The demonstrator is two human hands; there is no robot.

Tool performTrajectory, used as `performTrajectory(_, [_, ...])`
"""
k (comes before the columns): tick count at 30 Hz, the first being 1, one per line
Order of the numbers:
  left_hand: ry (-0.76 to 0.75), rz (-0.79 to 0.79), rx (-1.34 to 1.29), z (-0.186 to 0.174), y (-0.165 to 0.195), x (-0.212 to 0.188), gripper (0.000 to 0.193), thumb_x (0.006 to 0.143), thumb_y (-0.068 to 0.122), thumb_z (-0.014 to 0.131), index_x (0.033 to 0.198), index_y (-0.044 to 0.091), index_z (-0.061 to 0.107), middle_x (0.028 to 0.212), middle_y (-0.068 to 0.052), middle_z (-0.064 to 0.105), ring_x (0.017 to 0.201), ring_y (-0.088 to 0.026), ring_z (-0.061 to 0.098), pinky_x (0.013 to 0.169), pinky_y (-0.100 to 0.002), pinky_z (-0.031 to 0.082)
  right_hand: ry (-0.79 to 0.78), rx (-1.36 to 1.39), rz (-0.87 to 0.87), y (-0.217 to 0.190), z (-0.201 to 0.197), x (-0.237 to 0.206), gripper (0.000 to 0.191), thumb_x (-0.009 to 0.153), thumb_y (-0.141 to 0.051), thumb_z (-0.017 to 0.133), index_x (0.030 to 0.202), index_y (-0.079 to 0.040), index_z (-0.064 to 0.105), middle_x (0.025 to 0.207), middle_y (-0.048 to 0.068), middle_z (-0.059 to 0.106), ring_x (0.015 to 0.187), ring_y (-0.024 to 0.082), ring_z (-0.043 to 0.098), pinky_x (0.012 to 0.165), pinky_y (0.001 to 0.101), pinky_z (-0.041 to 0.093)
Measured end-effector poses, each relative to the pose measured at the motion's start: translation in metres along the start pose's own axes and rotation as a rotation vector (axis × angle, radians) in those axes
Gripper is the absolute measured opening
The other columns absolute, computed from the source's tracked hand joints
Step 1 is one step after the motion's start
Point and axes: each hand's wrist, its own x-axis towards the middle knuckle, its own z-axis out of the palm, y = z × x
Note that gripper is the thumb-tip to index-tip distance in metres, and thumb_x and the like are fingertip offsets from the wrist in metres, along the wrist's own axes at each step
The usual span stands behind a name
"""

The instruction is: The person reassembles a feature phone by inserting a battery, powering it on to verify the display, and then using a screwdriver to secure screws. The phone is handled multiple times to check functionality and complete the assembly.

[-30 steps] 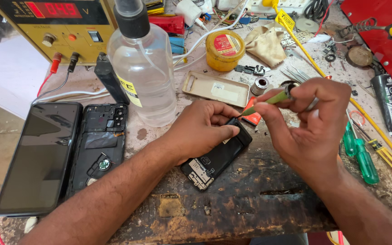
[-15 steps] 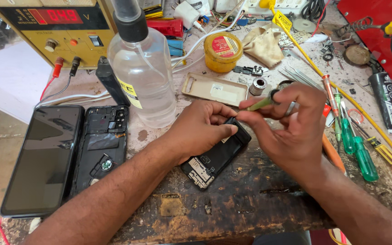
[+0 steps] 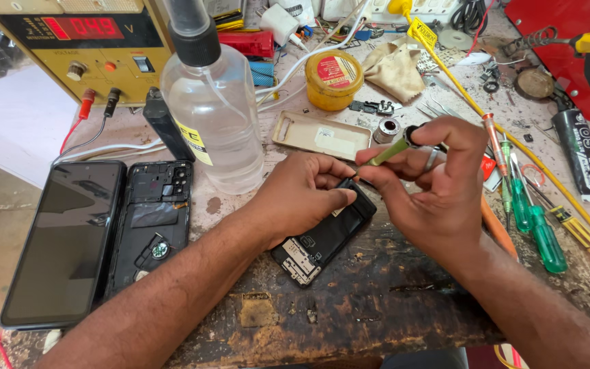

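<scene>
Here my left hand (image 3: pixel 302 198) lies on the small black phone body (image 3: pixel 322 236), the fingers bent and closed over its upper end, the thumb pressing on its top edge, so it is held against the workbench (image 3: pixel 377 301). My right hand (image 3: pixel 431 191) is just right of the phone body and a little above it. Its thumb and first finger are pinched shut on one thin green-handled tool (image 3: pixel 394 147); the other fingers are curled in, and one of them carries a ring. The tool slants down toward the top end of the phone body, but I cannot tell if the tip touches it, because my fingers cover that place.

Left of the phone body, well apart, lie two flat pieces side by side: one phone with a dark screen (image 3: pixel 63 239) and one open black back frame (image 3: pixel 150 222). Behind the phone body stands one clear plastic bottle (image 3: pixel 214 116) with a black cap, and near it lies one beige cover (image 3: pixel 321 134). Further behind is one round yellow tin (image 3: pixel 334 80). Right of the phone body I count two green screwdrivers (image 3: pixel 537 225) lying close together.
</scene>
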Motion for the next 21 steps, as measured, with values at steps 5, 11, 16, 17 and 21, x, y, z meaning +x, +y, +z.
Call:
performTrajectory(5, [-0.031,0.041,-0.030,0.0012,0.0029,-0.0004,0.029,0.082,0.005,0.075,0.111,0.002,0.074,0.092,-0.005,0.078,0.079,-0.008,0.070,0.070,-0.022,0.056,-0.001,0.068,0.069,-0.0031,-0.0009,-0.0001,0.061,0.101,0.015,0.066,0.133,-0.011,0.021,0.122,0.020,0.063,0.117,0.029,0.073,0.099,0.0376,0.065])
performTrajectory(11, [-0.021,0.031,-0.048,0.0006,0.0012,-0.0017,0.030,0.082,0.005,0.075,0.111,0.002,0.072,0.092,-0.004,0.078,0.079,-0.007,0.070,0.071,-0.022,0.056,0.046,-0.012,0.080,-0.0065,-0.0001,0.0014,0.062,0.096,0.013,0.068,0.130,-0.010,0.021,0.115,0.019,0.064,0.110,0.025,0.072,0.094,0.0351,0.063])
performTrajectory(16, [-0.019,0.029,-0.035,0.0013,-0.0008,-0.0003,0.030,0.082,0.005,0.075,0.111,0.001,0.073,0.091,-0.004,0.077,0.078,-0.008,0.069,0.070,-0.023,0.056,0.004,0.093,0.140,-0.0073,-0.0007,0.0013,0.056,0.104,0.013,0.063,0.134,-0.010,0.022,0.122,0.019,0.068,0.117,0.025,0.074,0.098,0.0344,0.065])
performTrajectory(17, [-0.013,0.029,-0.033,0.0014,-0.0017,-0.0008,0.030,0.082,0.005,0.075,0.111,0.001,0.073,0.092,-0.004,0.077,0.079,-0.008,0.069,0.070,-0.023,0.056,0.017,0.059,0.116,-0.0069,0.0005,0.0003,0.056,0.103,0.012,0.066,0.134,-0.009,0.023,0.121,0.019,0.066,0.114,0.025,0.075,0.098,0.0347,0.066])
performTrajectory(21, [-0.001,0.066,-0.046,0.0017,-0.0042,0.0008,0.031,0.082,0.005,0.076,0.112,0.002,0.071,0.092,-0.003,0.077,0.080,-0.007,0.069,0.071,-0.022,0.056,0.055,-0.086,0.041,-0.0053,0.0024,-0.0040,0.058,0.102,0.010,0.073,0.132,-0.007,0.026,0.116,0.015,0.064,0.105,0.023,0.077,0.091,0.0331,0.067])
